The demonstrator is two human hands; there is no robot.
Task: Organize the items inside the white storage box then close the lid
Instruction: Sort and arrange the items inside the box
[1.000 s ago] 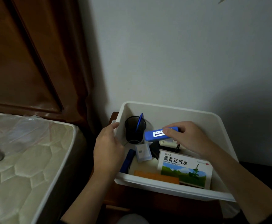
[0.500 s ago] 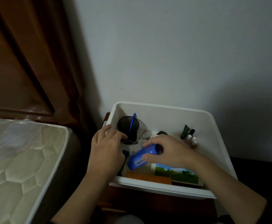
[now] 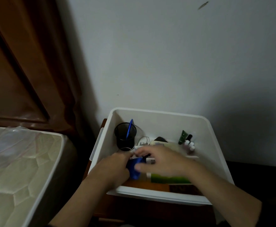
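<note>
Dim light falls on a pale wall [image 3: 166,54] behind a white storage box [image 3: 216,145] that sits open, without its lid, on a dark wooden tabletop [image 3: 142,210] in the corner beside a bed. Inside the box, near its front left, a blue object [image 3: 134,167] sits between both hands; the left hand [image 3: 116,167] presses against its left side with curled fingers, and the right hand [image 3: 160,161] reaches over it from the right, thumb against the blue surface and fingers curved across the top. Motion blur hides how firmly either hand holds it. Just under the right hand lies a green and white medicine carton [image 3: 168,179], and an orange flat item [image 3: 147,185] lies along the front wall. In the back left corner a black mesh pen cup [image 3: 125,136] stands upright with a blue pen [image 3: 129,129] leaning in it. A white cable [image 3: 143,140] coils just beside the cup. Toward the back right, a green tube [image 3: 182,136] leans near several small white-capped bottles [image 3: 189,145]. To the left of the box, a quilted mattress [image 3: 19,169] wrapped in clear plastic meets a brown wooden headboard [image 3: 19,63].
</note>
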